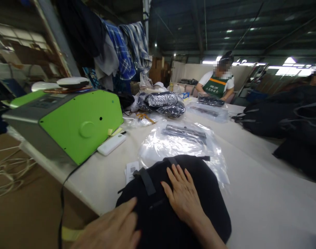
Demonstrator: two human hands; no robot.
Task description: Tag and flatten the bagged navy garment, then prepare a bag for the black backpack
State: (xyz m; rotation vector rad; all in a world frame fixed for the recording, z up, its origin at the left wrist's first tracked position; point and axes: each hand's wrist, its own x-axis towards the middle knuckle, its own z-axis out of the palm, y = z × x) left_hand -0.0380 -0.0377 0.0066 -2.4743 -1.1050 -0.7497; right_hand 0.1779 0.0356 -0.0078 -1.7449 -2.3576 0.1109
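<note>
A black bag point(210, 193) lies on the white table point(251, 180) right in front of me. My right hand point(182, 193) rests flat on its upper part, fingers spread. Over the bag's lower left edge is my left hand point(113, 226), blurred, its fingers bent; whether they hold anything does not show. A dark grey strap point(147, 181) lies across the bag's top left. Just beyond the bag are clear plastic bags point(158, 140) with dark printing. White paper slips point(132, 170) stick out beside the bag's left side.
A green and grey machine point(82, 126) stands at the left, with a white power bank point(111, 144) beside it. Wrapped dark bags point(161, 100) are piled farther back. Across the table a person in a green apron point(215, 85) handles a packed item. Black bags point(274, 114) lie at the right.
</note>
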